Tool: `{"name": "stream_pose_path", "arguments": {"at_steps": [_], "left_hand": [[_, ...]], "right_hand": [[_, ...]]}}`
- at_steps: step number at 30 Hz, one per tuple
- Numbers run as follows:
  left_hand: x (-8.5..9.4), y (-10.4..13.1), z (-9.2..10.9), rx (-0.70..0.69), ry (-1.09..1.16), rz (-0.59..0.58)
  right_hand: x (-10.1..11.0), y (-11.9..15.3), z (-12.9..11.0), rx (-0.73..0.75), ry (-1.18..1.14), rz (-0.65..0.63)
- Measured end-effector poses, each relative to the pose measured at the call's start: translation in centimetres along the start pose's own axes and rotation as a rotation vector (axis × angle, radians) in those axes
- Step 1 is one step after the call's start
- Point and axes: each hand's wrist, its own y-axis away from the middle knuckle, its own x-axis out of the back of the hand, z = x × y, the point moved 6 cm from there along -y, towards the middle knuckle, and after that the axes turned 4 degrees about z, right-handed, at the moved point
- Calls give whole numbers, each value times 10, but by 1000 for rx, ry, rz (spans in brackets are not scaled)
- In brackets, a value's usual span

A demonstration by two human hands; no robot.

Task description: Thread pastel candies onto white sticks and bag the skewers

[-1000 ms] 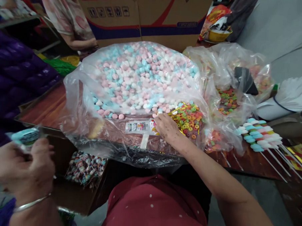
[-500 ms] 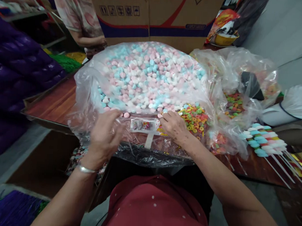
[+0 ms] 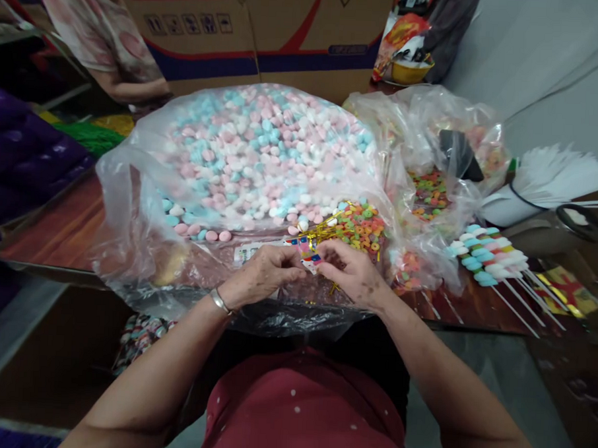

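My left hand [image 3: 264, 272] and my right hand [image 3: 349, 272] meet low over the near part of the table. Fingertips of both pinch a small printed plastic bag [image 3: 311, 261], white with blue and red marks. More flat printed packets [image 3: 245, 252] lie just behind the fingers. Gold twist ties [image 3: 323, 230] are spread beside a heap of ring-shaped gummies [image 3: 361, 228] by my right hand. Behind them, pink, white and blue marshmallows [image 3: 262, 150] fill a large clear plastic bag [image 3: 117, 189]. My fingers cover part of the held bag.
Marshmallow skewers [image 3: 490, 255] lie at the right, near a container of white sticks [image 3: 511, 200]. Bags of gummies [image 3: 429, 190] stand behind. A big cardboard box [image 3: 287, 45] stands at the back. An open carton [image 3: 40, 351] is below left. Another person's arm [image 3: 131, 88] shows at the back left.
My left hand has moved right and come together with my right hand at the small printed bag. Both now pinch it. The whole view has shifted, so the table appears further left.
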Motion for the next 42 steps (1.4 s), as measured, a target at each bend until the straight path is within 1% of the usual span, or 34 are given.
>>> {"name": "stream_pose_path", "arguments": {"at_steps": [1, 3, 6, 7, 9, 12, 15, 18, 22, 26, 28, 29, 30, 31, 32, 33, 34, 35, 36, 38, 39, 40, 42], "left_hand": [[-3, 1, 0, -8, -22, -13], [-9, 4, 0, -36, -49, -20], [-10, 7, 0, -73, -39, 63], [-9, 8, 0, -89, -44, 102], [-10, 9, 2, -142, -113, 119], [-15, 10, 9, -247, -268, 98], [-22, 10, 12, -289, -339, 62], [-27, 8, 8, -284, -304, 56], [-31, 5, -1, -265, -197, 82], [-36, 6, -1, -341, -228, 82], [-37, 7, 0, -363, -245, 82], [-37, 8, 0, -367, -247, 81], [-37, 8, 0, -365, -246, 77], [-37, 9, -1, -359, -241, 74], [-36, 9, -2, -349, -232, 73], [-35, 10, -3, -335, -218, 73], [-34, 9, -4, -316, -200, 72], [-33, 9, -6, -293, -176, 68], [-33, 9, -8, -267, -148, 64], [-32, 7, -12, -208, -87, 57], [-32, 7, -14, -181, -59, 56], [-33, 6, -16, -158, -35, 55], [-33, 5, -19, -123, 3, 53]], "right_hand": [[-2, 2, -1, 5, -19, -28], [0, 7, -7, 95, 25, -2], [4, 16, -17, 262, 184, 91], [4, 19, -18, 295, 242, 107], [4, 24, -18, 331, 346, 125], [7, 30, -16, 332, 430, 162], [12, 35, -18, 322, 396, 205], [20, 38, -21, 302, 354, 235], [25, 43, -26, 321, 427, 297], [27, 48, -27, 288, 455, 335], [35, 52, -24, 259, 427, 326], [44, 56, -21, 237, 420, 335], [58, 61, -15, 198, 429, 365], [76, 67, -8, 148, 467, 422], [99, 76, 0, 86, 561, 514], [126, 88, 11, -22, 691, 627], [149, 99, 20, -104, 840, 690], [170, 110, 32, -200, 989, 695], [189, 121, 44, -306, 1126, 670], [214, 140, 69, -506, 1325, 537], [222, 149, 78, -584, 1391, 478], [225, 156, 86, -629, 1431, 415], [228, 164, 96, -665, 1462, 335]]}}
